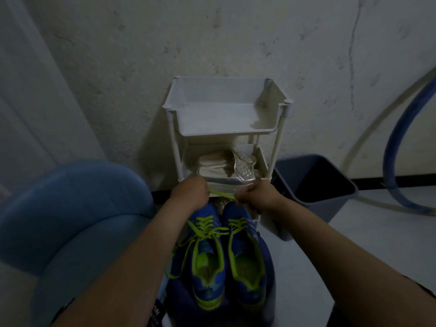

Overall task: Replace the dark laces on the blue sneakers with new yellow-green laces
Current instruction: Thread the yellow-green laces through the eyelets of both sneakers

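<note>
- Two blue sneakers (207, 267) side by side below the forearms, toes toward a white rack (226, 132), both threaded with yellow-green laces (205, 226).
- One short lace piece (221, 194) stretched tight between both hands, just above the toes.
- Left hand (190, 193): fingers curled, pinching one end.
- Right hand (256, 197): fingers closed on the other end.
- Grey bin (313, 204) right of the rack, blue chair (70, 208) on the left.

Seen from above: a left hand (190, 193) and right hand (256, 197) pinch a yellow-green lace (221, 194) taut between them, over the toes of two blue sneakers (246, 260) set side by side, both laced yellow-green. Behind stands a white rack (224, 132), a dark bin (313, 218) to its right, a blue chair (70, 220) at left
</note>
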### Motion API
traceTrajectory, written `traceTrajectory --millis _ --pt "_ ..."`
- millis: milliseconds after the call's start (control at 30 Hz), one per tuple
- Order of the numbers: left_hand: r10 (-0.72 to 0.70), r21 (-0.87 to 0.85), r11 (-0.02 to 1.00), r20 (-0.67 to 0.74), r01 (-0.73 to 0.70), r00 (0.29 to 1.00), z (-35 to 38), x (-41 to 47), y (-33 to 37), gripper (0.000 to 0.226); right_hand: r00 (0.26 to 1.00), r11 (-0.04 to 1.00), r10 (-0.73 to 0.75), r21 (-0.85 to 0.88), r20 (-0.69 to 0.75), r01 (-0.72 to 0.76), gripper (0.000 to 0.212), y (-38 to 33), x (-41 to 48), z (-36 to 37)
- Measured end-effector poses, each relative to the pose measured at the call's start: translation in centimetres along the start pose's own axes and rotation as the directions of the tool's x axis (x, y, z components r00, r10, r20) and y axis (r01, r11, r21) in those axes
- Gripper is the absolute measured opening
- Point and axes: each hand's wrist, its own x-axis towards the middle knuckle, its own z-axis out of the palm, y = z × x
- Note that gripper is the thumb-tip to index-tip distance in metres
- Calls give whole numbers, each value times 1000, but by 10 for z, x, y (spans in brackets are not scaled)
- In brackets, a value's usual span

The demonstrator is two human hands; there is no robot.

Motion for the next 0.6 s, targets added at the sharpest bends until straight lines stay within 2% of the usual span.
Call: traceTrajectory --millis 67,133,233,300,400,467,533,600 --pt "-26 48 999 50 23 998 4 -1 -1 18 999 998 8 -67 50 -4 14 4 1 1" --pt "63 19 998 96 -65 993 11 -4 4 25 995 998 8 -68 97 -1 8 5 0 3" --pt "279 -264 932 82 -249 957 22 -13 21 39 993 1000 3 -19 121 -1 12 2 -3 6" --pt "285 -425 875 71 -230 956 27 -11 28 37 994 1000 3 1 109 -3 13 1 -4 7" --pt "239 -525 838 102 -151 966 30 -8 31 29 995 1000 -14 14 95 13 16 1 -5 7" --pt "219 -490 862 119 -135 968 29 -9 33 24 995 1000 -8 -1 104 9 17 2 -7 6" --pt "214 -363 917 106 -163 971 29 -10 37 14 992 999 18 -35 124 -14 14 2 -11 5" --pt "190 -238 957 90 -164 978 31 -11 39 17 990 991 46 -131 135 -28 9 5 -12 4"
